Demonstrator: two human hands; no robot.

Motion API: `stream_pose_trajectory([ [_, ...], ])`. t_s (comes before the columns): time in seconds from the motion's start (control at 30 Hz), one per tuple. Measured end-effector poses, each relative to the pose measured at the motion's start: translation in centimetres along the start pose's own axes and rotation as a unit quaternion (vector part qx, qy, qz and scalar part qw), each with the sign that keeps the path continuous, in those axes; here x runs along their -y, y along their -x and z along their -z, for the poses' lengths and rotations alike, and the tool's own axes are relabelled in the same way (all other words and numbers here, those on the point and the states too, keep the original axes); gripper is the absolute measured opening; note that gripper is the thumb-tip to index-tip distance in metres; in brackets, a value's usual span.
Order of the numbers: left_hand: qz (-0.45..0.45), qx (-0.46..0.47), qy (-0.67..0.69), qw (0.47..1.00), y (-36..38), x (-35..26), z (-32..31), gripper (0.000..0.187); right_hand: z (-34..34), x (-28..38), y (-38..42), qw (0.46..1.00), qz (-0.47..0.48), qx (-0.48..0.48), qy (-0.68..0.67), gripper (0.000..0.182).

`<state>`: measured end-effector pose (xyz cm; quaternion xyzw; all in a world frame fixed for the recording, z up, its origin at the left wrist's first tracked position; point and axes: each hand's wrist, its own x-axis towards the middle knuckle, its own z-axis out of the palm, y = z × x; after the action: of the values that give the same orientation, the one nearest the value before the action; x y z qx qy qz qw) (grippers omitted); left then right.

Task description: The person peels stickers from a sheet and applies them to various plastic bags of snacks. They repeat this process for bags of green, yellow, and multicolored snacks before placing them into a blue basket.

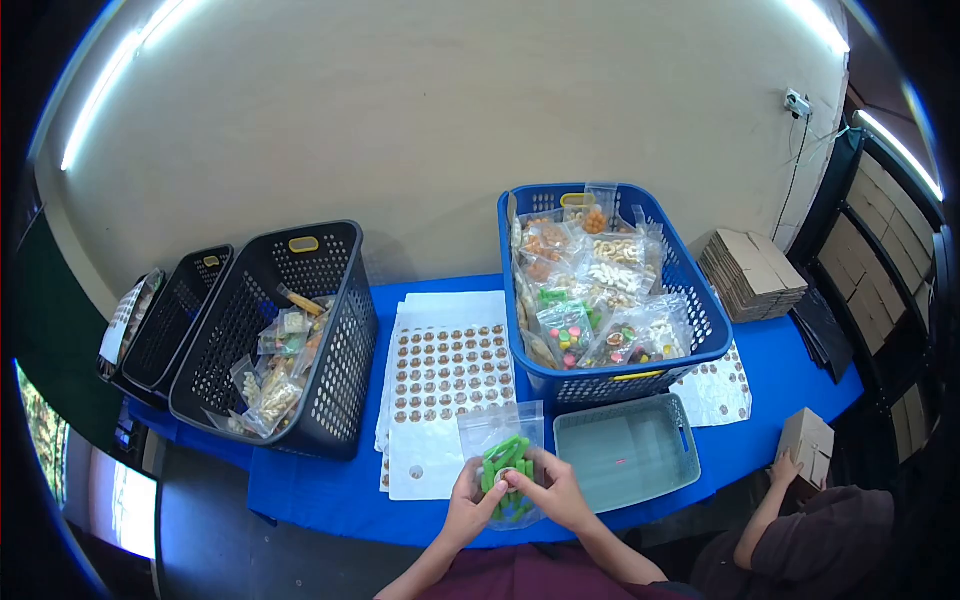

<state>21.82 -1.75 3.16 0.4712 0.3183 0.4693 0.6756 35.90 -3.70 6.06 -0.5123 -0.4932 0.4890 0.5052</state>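
Both hands pinch a clear bag of green candy at the counter's near edge.

Left hand (470, 502) and right hand (555, 490) close on the bag (503, 462), a round sticker apparently between the fingertips. Beside the bag lie the sticker sheet (445, 375) and grey tray (628, 452); behind, the blue basket (610, 290) looks full, the black basket (285, 335) holds few.

Sticker sheets (447, 375) lie on the surface (320, 490) between the left basket (285, 335) and right basket (610, 285); a tray (628, 452) sits before the right basket.
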Motion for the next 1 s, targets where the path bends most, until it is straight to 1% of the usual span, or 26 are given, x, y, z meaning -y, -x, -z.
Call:
stream_pose_trajectory([
  [0.03,-0.006,-0.005,-0.008,1.0,0.0,0.1,0.0,0.034,-0.3,-0.1,0.1,1.0,0.002,-0.009,0.008,0.027],
  [0.07,-0.012,-0.011,-0.015,1.0,-0.1,0.2,0.0,0.033,-0.6,-0.8,0.0,0.999,0.039,-0.023,-0.003,0.027],
  [0.17,0.009,-0.025,0.001,1.0,-0.4,0.1,-0.3,0.027,-0.9,-1.7,-0.1,0.998,0.038,-0.042,-0.006,0.026],
  [0.27,-0.012,-0.033,-0.002,0.999,-0.7,0.4,-0.4,0.024,-0.8,-1.4,-0.1,0.999,0.004,-0.017,-0.029,0.035],
  [0.37,-0.026,-0.061,0.005,0.998,-1.1,1.5,-0.1,0.022,-1.1,-3.4,-0.2,0.999,0.024,-0.01,-0.033,0.04],
  [0.4,-0.031,-0.069,-0.02,0.997,-1.1,1.5,-0.1,0.022,-1.0,-3.3,-0.1,0.999,0.031,0.014,-0.004,0.043],
  [0.47,-0.042,-0.085,-0.071,0.993,-1.3,1.4,-0.2,0.021,-1.0,-4.0,-0.1,0.998,0.012,0.016,-0.056,0.043],
  [0.57,-0.088,-0.103,-0.194,0.972,-1.4,1.1,-0.2,0.022,-0.9,-4.2,-0.1,0.995,0.001,0.01,-0.103,0.045],
  [0.6,-0.168,-0.109,-0.314,0.928,-2.1,2.2,0.9,0.025,-0.8,-4.1,-0.1,0.992,-0.003,-0.001,-0.127,0.045],
  [0.63,-0.143,-0.089,-0.288,0.943,-2.4,2.0,1.2,0.026,-0.6,-3.8,-0.2,0.989,-0.007,-0.013,-0.149,0.045],
  [0.67,-0.116,-0.068,-0.261,0.956,-2.4,1.8,1.4,0.028,-0.3,-3.1,-0.3,0.985,-0.023,0.0,-0.173,0.046],
  [0.7,-0.089,-0.048,-0.235,0.967,-2.5,1.2,1.1,0.029,0.0,-3.2,-0.5,0.985,-0.024,0.004,-0.169,0.046],
  [0.73,-0.046,-0.047,-0.178,0.982,-2.4,0.2,0.0,0.029,0.2,-3.6,-0.6,0.986,-0.025,0.009,-0.167,0.047],
  [0.77,-0.042,-0.041,-0.164,0.985,-2.7,0.3,-0.2,0.029,0.2,-4.1,-0.7,0.986,-0.029,0.015,-0.166,0.048],
  [0.83,-0.034,-0.031,-0.139,0.989,-2.9,0.7,-0.1,0.029,0.3,-4.3,-0.9,0.983,-0.025,0.01,-0.18,0.039],
  [0.87,-0.043,-0.031,-0.163,0.985,-3.1,0.8,0.0,0.027,0.3,-4.0,-0.8,0.982,-0.026,0.004,-0.186,0.035],
  [0.9,-0.034,-0.031,-0.152,0.987,-3.2,0.8,0.0,0.026,0.3,-3.7,-0.9,0.981,-0.026,-0.002,-0.191,0.031],
  [1.0,-0.009,-0.024,-0.117,0.993,-3.2,0.7,-0.3,0.026,1.5,-4.7,-1.3,0.995,-0.058,-0.01,-0.085,0.015],
])
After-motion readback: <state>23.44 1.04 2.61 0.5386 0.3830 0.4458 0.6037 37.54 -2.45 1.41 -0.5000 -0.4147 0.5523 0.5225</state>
